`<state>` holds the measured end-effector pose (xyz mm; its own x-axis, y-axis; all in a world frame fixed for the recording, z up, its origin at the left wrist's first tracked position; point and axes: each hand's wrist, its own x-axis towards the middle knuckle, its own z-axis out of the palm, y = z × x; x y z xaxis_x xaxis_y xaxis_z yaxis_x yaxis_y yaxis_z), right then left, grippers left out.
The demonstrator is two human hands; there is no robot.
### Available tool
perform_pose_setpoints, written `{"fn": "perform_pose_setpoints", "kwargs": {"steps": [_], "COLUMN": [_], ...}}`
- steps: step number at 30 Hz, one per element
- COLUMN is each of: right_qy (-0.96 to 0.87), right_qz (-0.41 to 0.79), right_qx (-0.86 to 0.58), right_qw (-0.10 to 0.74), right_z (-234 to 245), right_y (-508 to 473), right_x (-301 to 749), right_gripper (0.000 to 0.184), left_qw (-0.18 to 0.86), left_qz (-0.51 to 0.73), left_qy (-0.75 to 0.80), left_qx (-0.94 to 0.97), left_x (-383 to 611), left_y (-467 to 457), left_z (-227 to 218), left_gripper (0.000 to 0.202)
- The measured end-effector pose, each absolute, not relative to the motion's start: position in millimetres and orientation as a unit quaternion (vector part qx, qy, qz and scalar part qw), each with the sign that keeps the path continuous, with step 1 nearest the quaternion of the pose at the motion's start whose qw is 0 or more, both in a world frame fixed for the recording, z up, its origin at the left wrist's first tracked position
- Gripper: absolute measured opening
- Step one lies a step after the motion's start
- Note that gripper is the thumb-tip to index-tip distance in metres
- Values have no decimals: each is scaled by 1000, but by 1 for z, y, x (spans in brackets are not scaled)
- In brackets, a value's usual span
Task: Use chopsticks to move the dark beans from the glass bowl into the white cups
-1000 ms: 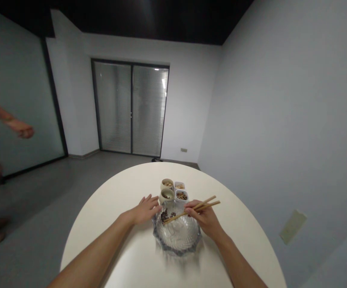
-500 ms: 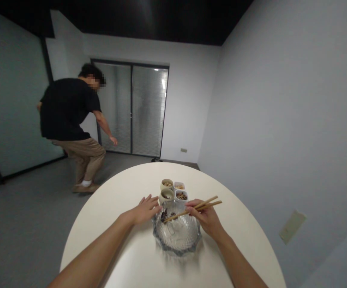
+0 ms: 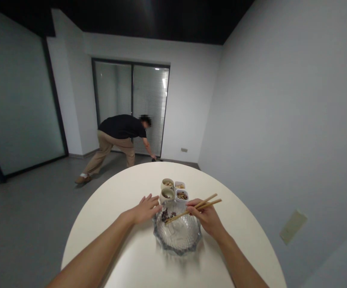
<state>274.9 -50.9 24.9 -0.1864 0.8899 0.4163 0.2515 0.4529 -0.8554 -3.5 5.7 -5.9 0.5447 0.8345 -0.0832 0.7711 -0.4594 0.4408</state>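
Note:
My right hand holds a pair of wooden chopsticks, their tips close together inside a scalloped clear glass bowl. Several small dark pieces lie at the bowl's far left, beside the tips; I cannot make out what they are. With fingers spread, my left hand is at the bowl's left rim, its thumb by the edge. Just behind the bowl stand two beige cups and two white square containers, with small pieces of food inside.
A round white table carries all of this. Beyond it, on the left, a person in a black T-shirt bends low, one hand reaching to a dark object on the floor behind the table edge. A white wall runs along the right.
The person in the background has moved right and bent down to the dark object. My hands keep nearly the same place, and the chopstick tips have shifted very slightly.

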Motion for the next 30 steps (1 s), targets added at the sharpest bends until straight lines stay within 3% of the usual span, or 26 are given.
{"fn": "perform_pose_setpoints", "kwargs": {"steps": [14, 26, 30], "right_qy": [-700, -641, -640], "right_qz": [320, 246, 219], "right_qx": [-387, -368, -379], "right_qw": [508, 627, 631], "right_z": [34, 29, 24], "right_y": [-57, -52, -49], "right_x": [270, 272, 268], "right_gripper": [29, 23, 22], "left_qw": [216, 211, 209], "left_qz": [67, 68, 64], "left_qy": [475, 476, 477], "left_qx": [851, 851, 851], "left_x": [-6, -10, -8], "left_y": [7, 6, 4], "left_z": [-8, -9, -7], "left_gripper": [60, 61, 60]}}
